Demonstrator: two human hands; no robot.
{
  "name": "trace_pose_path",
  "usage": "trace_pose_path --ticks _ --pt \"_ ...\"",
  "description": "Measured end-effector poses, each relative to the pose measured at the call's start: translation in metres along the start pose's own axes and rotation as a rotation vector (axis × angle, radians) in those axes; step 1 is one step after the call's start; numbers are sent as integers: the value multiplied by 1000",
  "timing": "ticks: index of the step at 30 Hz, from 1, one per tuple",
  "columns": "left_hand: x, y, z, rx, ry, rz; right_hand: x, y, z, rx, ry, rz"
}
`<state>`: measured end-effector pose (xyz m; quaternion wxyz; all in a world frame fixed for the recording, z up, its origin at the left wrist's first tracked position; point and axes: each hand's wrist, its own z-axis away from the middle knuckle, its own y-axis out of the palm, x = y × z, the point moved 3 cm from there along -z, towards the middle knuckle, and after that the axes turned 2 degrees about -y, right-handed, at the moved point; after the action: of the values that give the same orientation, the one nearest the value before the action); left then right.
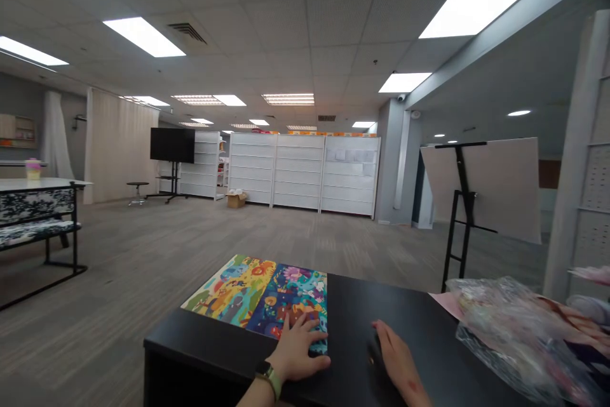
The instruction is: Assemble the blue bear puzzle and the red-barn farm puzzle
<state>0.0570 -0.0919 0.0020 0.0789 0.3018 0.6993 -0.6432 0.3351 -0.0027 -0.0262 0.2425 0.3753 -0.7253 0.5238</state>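
While my left hand [298, 346] lies open on the colourful printed board [257, 296] (nothing gripped), my right hand [395, 356] rests open on the black table [381, 299].

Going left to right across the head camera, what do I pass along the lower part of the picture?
Patterned bench → colourful illustrated board under the left hand → right hand → plastic-wrapped package
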Motion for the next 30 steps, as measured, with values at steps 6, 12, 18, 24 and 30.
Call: trace_pose_path --ticks 6,12,18,24,30 --pt "-4 -2 4 23 -13 -50 3 0 2 10 -3 5" --pt "-4 -2 3 -1 -6 -48 5 0 2 30 -21 21" --pt "2 -6 2 1 -14 -63 9 -2 3 37 -14 38" --pt "7 -8 2 -6 -41 -80 7 -2 2 49 -8 46" --pt "8 -14 4 4 -59 -107 23 -7 8 33 -44 35"
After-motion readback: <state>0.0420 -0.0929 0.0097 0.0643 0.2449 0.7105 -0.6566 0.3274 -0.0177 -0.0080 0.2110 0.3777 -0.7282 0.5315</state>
